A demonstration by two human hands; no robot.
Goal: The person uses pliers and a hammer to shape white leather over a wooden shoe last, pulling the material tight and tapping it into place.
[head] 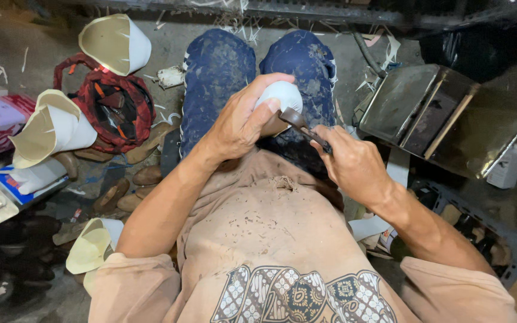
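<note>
I sit looking down at my lap, knees in stained blue trousers. My left hand (243, 119) is wrapped around a white shoe upper on a last (283, 96), held over my thighs. My right hand (351, 161) grips a dark metal pincer tool (299, 122) whose jaws touch the white shoe's lower edge. The two hands are close together above my beige shirt.
White shoe uppers lie on the floor at the left (115, 43), (52, 128), (94, 248). A red plaid bag (112, 104) and brown wooden lasts (145, 176) sit beside them. A metal box (444, 116) stands at the right. Scraps litter the concrete floor.
</note>
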